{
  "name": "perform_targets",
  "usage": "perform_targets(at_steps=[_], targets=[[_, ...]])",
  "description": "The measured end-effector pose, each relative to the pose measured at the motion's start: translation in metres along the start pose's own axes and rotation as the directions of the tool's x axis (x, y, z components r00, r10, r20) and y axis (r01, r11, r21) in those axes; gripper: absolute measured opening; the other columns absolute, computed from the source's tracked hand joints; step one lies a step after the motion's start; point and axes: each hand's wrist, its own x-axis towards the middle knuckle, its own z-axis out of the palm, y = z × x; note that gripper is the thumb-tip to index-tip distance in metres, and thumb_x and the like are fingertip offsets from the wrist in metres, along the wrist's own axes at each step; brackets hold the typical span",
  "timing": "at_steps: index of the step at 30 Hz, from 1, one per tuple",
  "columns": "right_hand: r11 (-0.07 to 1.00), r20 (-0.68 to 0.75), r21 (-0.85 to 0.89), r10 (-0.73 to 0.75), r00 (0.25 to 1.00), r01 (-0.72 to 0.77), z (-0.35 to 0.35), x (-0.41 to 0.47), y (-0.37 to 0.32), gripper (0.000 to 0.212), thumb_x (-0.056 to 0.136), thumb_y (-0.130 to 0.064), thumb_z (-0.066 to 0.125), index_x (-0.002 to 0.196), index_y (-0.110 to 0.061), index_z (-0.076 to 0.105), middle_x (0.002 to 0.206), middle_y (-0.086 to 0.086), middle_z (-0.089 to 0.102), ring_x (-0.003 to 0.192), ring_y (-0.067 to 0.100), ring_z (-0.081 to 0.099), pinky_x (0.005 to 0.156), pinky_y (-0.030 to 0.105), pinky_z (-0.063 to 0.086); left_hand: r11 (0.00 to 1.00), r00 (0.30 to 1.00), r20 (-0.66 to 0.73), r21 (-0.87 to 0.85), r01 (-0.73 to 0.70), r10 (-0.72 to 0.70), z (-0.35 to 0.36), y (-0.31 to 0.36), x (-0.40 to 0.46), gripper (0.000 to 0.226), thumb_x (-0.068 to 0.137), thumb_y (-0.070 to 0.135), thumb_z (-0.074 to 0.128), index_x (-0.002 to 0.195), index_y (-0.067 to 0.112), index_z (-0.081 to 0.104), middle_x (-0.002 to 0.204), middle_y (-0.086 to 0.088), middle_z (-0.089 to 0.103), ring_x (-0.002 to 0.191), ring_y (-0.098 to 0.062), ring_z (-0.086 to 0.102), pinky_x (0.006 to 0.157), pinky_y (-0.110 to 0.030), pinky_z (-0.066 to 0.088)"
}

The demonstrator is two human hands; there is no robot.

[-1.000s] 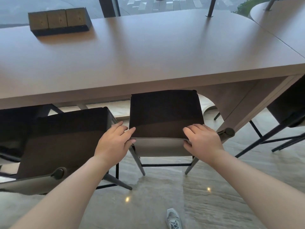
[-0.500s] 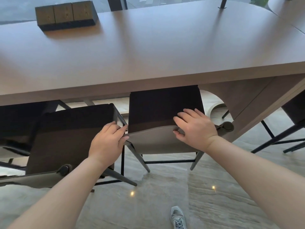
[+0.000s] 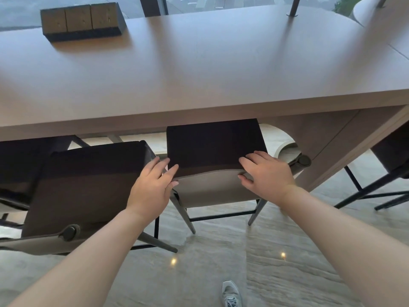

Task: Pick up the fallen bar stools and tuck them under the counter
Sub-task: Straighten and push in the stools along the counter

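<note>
An upright bar stool (image 3: 212, 147) with a dark seat and a low grey backrest stands in front of me, its seat partly under the brown counter (image 3: 199, 69). My left hand (image 3: 152, 187) holds the backrest's left corner, fingers over the seat edge. My right hand (image 3: 265, 173) grips the backrest's right end, thumb under the rim. A second upright stool (image 3: 88, 185) of the same kind stands to the left, slightly further out from the counter.
A dark socket block (image 3: 81, 21) sits on the counter at the back left. Another stool (image 3: 391, 156) stands at the right beyond the counter's angled leg panel (image 3: 345, 147). More dark seats are at the far left. My shoe (image 3: 231, 294) is on the stone floor.
The middle stool has slid further under the counter. My left hand, which slipped toward the left stool half a second ago, is back on the backrest's left corner. My right hand stays on the right end.
</note>
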Motion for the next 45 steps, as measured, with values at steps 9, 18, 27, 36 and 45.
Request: perform_targets(at_steps=[9, 18, 27, 36, 45], targets=[[1.0, 0.077, 0.003, 0.006, 0.997, -0.006, -0.005, -0.002, 0.0, 0.032, 0.084, -0.037, 0.064, 0.109, -0.018, 0.063, 0.092, 0.001, 0.068, 0.094, 0.025, 0.064, 0.06, 0.031, 0.049, 0.999, 0.999, 0.015, -0.032, -0.028, 0.029, -0.005, -0.002, 0.012, 0.038, 0.094, 0.022, 0.058, 0.128, 0.007, 0.062, 0.136, -0.022, 0.056, 0.135, -0.041, 0.041, 0.107, -0.056, 0.039], [1.0, 0.079, 0.006, 0.016, 0.997, -0.016, -0.006, 0.003, -0.005, 0.033, 0.084, -0.034, 0.067, 0.11, -0.015, 0.064, 0.088, 0.005, 0.067, 0.085, 0.027, 0.064, 0.059, 0.033, 0.048, 1.0, 0.997, 0.073, -0.01, 0.025, -0.024, -0.008, -0.006, 0.019, 0.044, 0.095, 0.034, 0.046, 0.128, 0.008, 0.062, 0.137, -0.022, 0.055, 0.137, -0.042, 0.039, 0.106, -0.059, 0.039], [1.0, 0.051, 0.019, 0.003, 0.999, -0.004, -0.002, 0.029, -0.003, 0.035, 0.079, -0.034, 0.069, 0.109, -0.016, 0.066, 0.094, 0.004, 0.068, 0.095, 0.027, 0.063, 0.072, 0.038, 0.051, 0.997, 0.996, 0.047, 0.023, 0.076, -0.077, -0.005, -0.011, 0.019, 0.04, 0.093, 0.024, 0.062, 0.128, 0.006, 0.062, 0.138, -0.024, 0.053, 0.13, -0.044, 0.047, 0.104, -0.058, 0.042], [0.995, 0.102, 0.009, -0.099, 0.99, 0.099, -0.003, 0.038, 0.009, 0.038, 0.08, -0.035, 0.068, 0.111, -0.013, 0.067, 0.101, 0.009, 0.07, 0.103, 0.032, 0.061, 0.091, 0.047, 0.05, 0.993, 0.993, 0.046, 0.052, 0.102, -0.105, -0.003, -0.006, 0.021, 0.039, 0.093, 0.026, 0.061, 0.127, 0.006, 0.063, 0.136, -0.024, 0.056, 0.129, -0.043, 0.048, 0.102, -0.055, 0.045], [0.986, 0.215, 0.089, -0.16, 0.963, 0.143, -0.017, 0.051, -0.052, 0.052, 0.09, -0.044, 0.054, 0.13, -0.012, 0.056, 0.115, 0.008, 0.067, 0.104, 0.028, 0.062, 0.111, 0.05, 0.034, 0.974, 0.964, 0.162, 0.12, 0.194, -0.212, -0.033, -0.005, 0.014, 0.07, 0.096, 0.048, 0.051, 0.152, 0.013, 0.027, 0.154, -0.015, 0.037, 0.144, -0.031, 0.03, 0.118, -0.046, 0.022]])
